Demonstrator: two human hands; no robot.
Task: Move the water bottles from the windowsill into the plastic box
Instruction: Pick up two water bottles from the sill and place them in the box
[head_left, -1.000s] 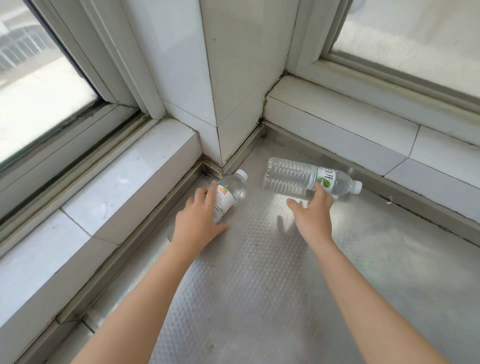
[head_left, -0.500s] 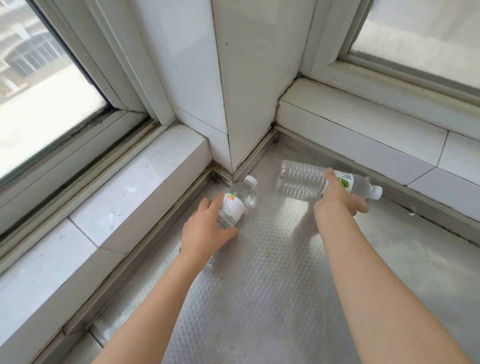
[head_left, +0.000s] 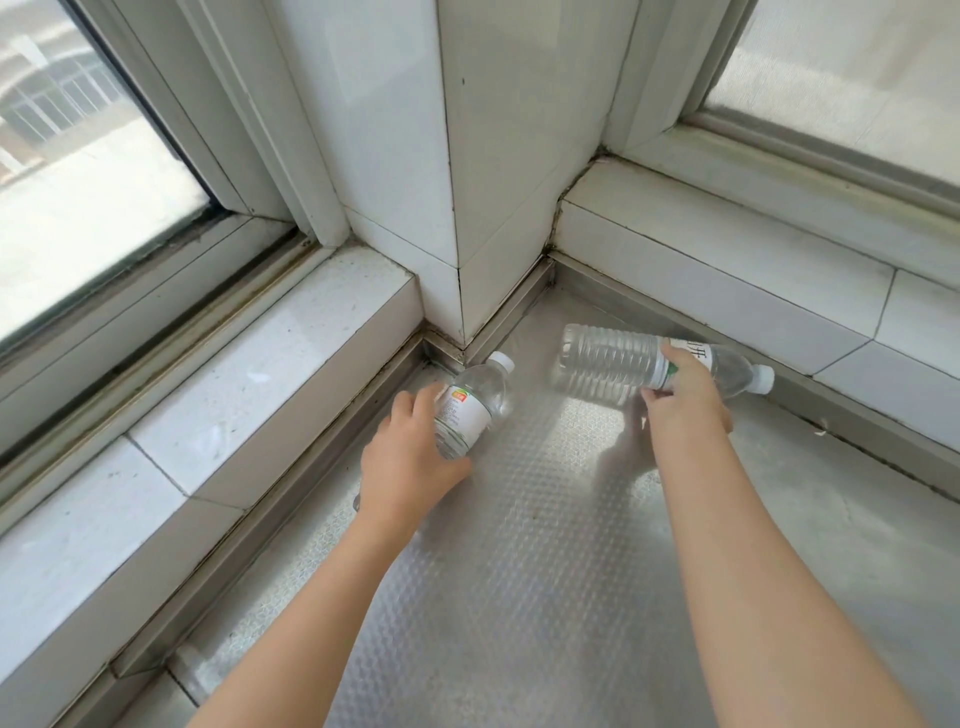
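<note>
Hands both down on bottles, on textured metal sill (head_left: 519, 545) in tiled corner; left hand (head_left: 410, 462) wrapped round lower body of small bottle (head_left: 470, 408), fingers curled over far side, thumb along near side, label just past fingertips; small bottle tilted, white cap pointing up and away toward corner pillar (head_left: 488, 171), base hidden in palm, so cannot tell whether touching sill or lifted; right hand (head_left: 685, 405) clasped over large bottle (head_left: 618, 369) at label, fingers curled over top, thumb beneath on near side; large bottle lying roughly level, ribbed base toward pillar, white cap toward right, near foot of right-hand tiled ledge (head_left: 727, 291); faint shadow and bright patch on sill under ribbed end, appears raised slightly off surface, not certain; both bottles clear, water inside, caps on; bottles apart from each other, gap of bare sill between; left-hand tiled ledge (head_left: 270, 379) running along beside left forearm, window (head_left: 88, 156) above it; second window (head_left: 857, 78) above right-hand ledge; both forearms bare, stretched forward from bottom edge; plastic box out of view.
</note>
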